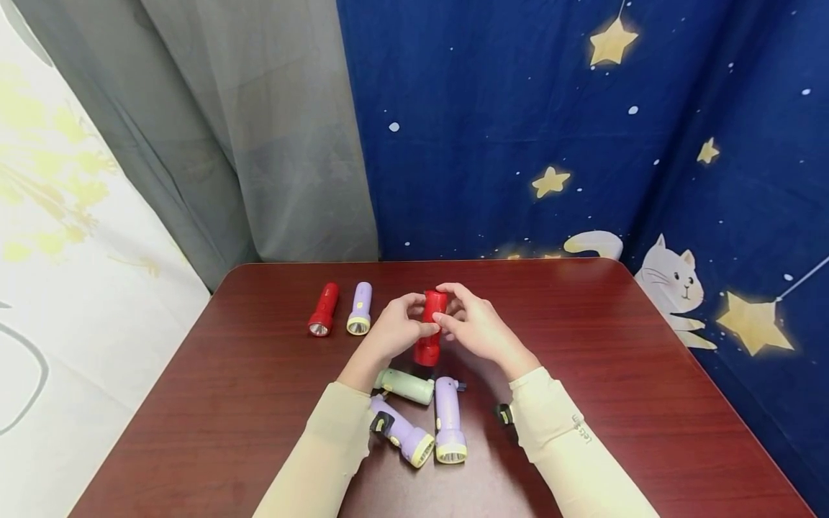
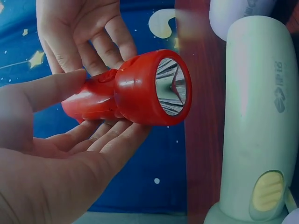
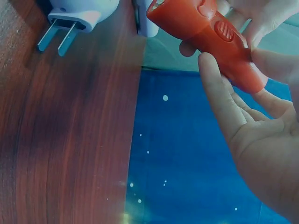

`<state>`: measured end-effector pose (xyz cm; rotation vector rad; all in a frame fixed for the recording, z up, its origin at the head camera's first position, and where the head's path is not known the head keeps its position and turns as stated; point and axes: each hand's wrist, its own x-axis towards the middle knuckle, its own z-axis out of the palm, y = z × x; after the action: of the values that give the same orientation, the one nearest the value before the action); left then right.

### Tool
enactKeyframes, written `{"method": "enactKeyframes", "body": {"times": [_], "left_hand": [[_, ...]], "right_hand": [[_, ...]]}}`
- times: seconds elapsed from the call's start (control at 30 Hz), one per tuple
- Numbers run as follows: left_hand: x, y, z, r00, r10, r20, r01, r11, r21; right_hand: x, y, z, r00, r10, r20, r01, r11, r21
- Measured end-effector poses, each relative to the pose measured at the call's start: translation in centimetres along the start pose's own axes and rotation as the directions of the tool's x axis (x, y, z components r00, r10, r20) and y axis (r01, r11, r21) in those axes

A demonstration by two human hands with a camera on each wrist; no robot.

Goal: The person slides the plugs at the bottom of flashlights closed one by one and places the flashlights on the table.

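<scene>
Both hands hold a red flashlight (image 1: 427,349) above the middle of the table, its lamp end tilted down toward the person. My left hand (image 1: 395,329) grips it from the left; in the left wrist view, its thumb lies along the top and its fingers run underneath the body (image 2: 135,91). From the right, my right hand (image 1: 482,331) holds the tail end between thumb and fingers. The right wrist view shows the ribbed switch (image 3: 224,30) on the red body. Just nearer than the held flashlight lies a pale green flashlight (image 1: 409,387).
Two purple flashlights lie nearer the person, one slanted (image 1: 409,435) beside the left sleeve, one straight (image 1: 448,414) with plug prongs (image 1: 461,386) out. Farther back on the left lie another red flashlight (image 1: 326,306) and a purple one (image 1: 360,302). Curtains hang behind the table (image 1: 583,374).
</scene>
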<state>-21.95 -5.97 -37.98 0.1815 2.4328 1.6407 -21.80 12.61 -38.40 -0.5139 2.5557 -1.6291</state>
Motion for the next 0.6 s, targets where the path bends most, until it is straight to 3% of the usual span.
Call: {"method": "enactKeyframes", "body": {"times": [0.3,0.6], "left_hand": [[-0.01,0.10,0.08,0.999,0.037,-0.015,-0.036,0.999,0.036],[0.10,-0.04,0.01,0.998,0.053,-0.022,-0.052,0.998,0.036]], "right_hand": [[0.04,0.03,-0.05,1.000,-0.005,0.017,0.005,1.000,0.017],[-0.26,-0.35,-0.20,1.000,-0.014,0.005,0.015,0.998,-0.062]]}}
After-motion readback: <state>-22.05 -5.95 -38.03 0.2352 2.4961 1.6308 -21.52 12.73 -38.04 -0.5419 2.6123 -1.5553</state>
